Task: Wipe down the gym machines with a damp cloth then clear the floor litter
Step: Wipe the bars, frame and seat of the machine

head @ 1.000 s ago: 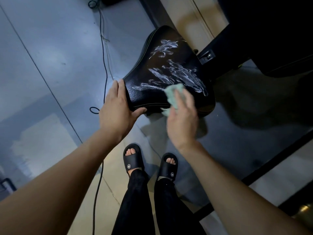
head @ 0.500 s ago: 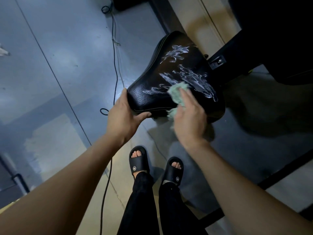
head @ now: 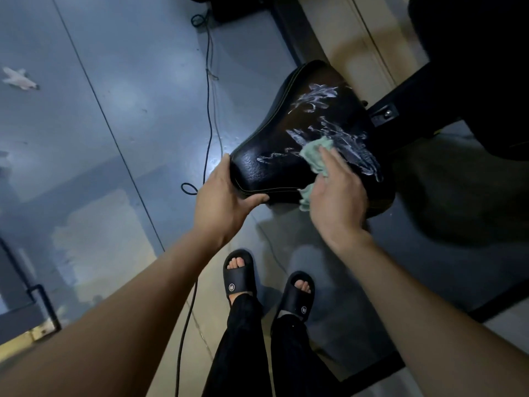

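At centre right of the frame, the right hand point(head: 337, 196) presses a crumpled pale-green cloth point(head: 316, 156) flat-fingered onto the black padded machine seat point(head: 286, 167). White smears point(head: 355, 151) run up and right of the cloth, along the seat's length. The left hand point(head: 221, 196) grips the near-left corner.

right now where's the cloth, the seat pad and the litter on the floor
cloth point(head: 316, 156), head view, green fold above the fingers
seat pad point(head: 259, 174), head view, bare black near corner
litter point(head: 20, 79), head view, middle of the white scrap
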